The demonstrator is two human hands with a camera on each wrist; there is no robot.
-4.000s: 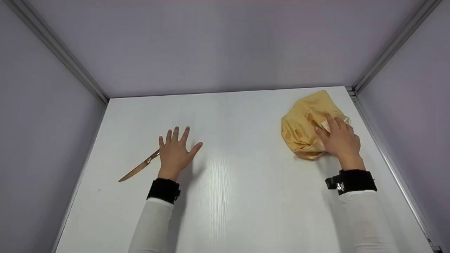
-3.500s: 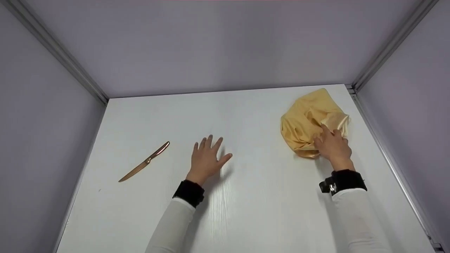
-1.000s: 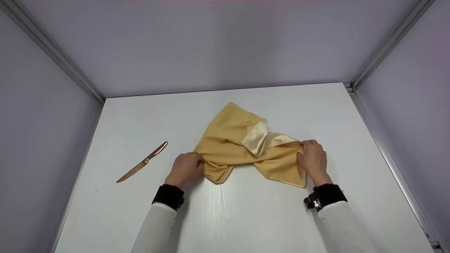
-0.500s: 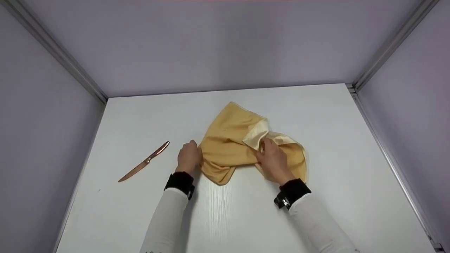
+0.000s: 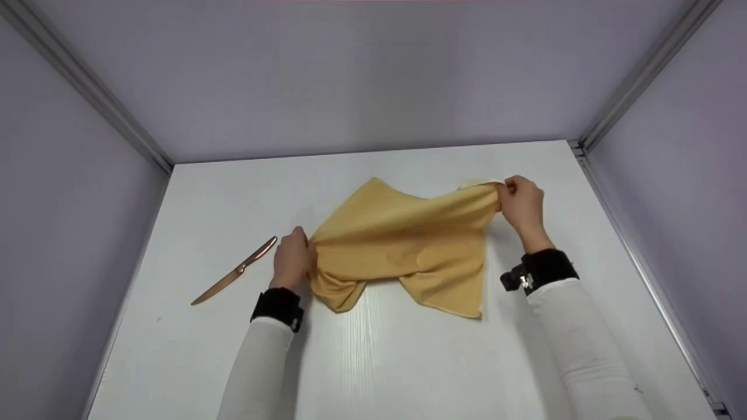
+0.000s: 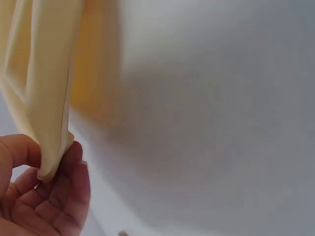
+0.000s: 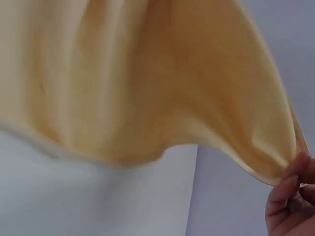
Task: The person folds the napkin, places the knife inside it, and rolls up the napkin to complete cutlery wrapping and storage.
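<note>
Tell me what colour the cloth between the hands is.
The cloth is golden yellow, plain; the head view shows it best.

Even, soft bright light from above, faint shadows under the cloth (image 5: 408, 245) and sleeves, mild glare on the white table (image 5: 373, 361), head view sharp, both wrist views close and blurry.

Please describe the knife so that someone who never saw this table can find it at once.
On the white table, look to the left of the left hand, beyond the yellow cloth. The knife lies flat and diagonal there, untouched. It is the only slim, copper-coloured metal thing.
</note>
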